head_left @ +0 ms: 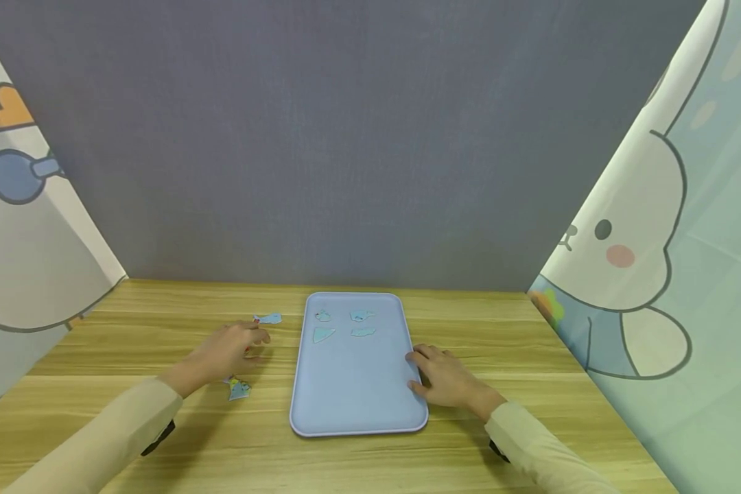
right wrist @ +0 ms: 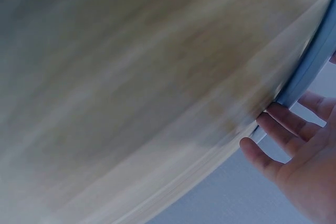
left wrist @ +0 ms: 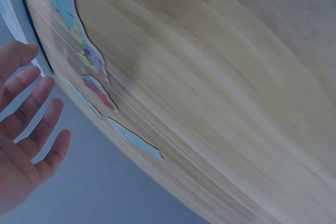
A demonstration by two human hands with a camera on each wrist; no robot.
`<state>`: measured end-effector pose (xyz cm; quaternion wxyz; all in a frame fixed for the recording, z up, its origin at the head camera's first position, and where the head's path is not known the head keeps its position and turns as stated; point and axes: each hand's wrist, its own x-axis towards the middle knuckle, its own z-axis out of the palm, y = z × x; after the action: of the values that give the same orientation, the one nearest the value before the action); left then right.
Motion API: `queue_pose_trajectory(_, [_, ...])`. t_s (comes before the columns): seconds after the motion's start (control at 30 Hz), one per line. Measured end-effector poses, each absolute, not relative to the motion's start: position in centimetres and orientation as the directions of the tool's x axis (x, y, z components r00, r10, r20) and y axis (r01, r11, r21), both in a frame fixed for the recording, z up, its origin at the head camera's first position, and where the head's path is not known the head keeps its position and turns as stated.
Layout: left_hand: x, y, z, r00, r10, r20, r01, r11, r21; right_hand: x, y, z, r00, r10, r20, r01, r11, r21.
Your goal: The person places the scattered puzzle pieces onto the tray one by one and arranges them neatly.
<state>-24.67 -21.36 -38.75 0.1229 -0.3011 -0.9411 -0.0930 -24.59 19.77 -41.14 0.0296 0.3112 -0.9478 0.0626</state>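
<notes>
My left hand (head_left: 225,351) hovers over the table left of the tray, fingers loosely spread and holding nothing. Below it lie flat, irregular picture pieces, like jigsaw pieces: a multicoloured piece (head_left: 239,389) on its near side and a light-blue piece (head_left: 269,318) beyond the fingers. In the left wrist view a red-marked piece (left wrist: 100,92) lies among them; the hand mostly hides it from the head view. My right hand (head_left: 447,379) rests at the right rim of a pale blue tray (head_left: 358,391), its fingertips touching the edge. Fairly straight fingers (right wrist: 283,135) show in the right wrist view.
Inside the tray's far half lie several pale blue pieces, among them a triangular piece (head_left: 323,334) and a long piece (head_left: 363,332). A grey panel (head_left: 333,151) stands behind the wooden table (head_left: 500,322). Cartoon-printed sheets (head_left: 716,274) flank both sides.
</notes>
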Motion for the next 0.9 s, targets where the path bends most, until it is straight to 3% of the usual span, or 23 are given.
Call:
queue_pose_trajectory(0.33, [-24.2,-22.8,-39.0,-0.845,0.469,0.258,0.509,0.853,0.114,-24.5,19.7,-41.1,-0.807,-0.583,0.092,-0.590,0.801,-0.098])
queue_pose_trajectory(0.9, [-24.3,-24.4,-39.6,-0.863,0.429,0.266,0.473,0.871,0.129,-24.7,19.7,-41.1,-0.804,-0.586,0.098,-0.593,0.802,-0.070])
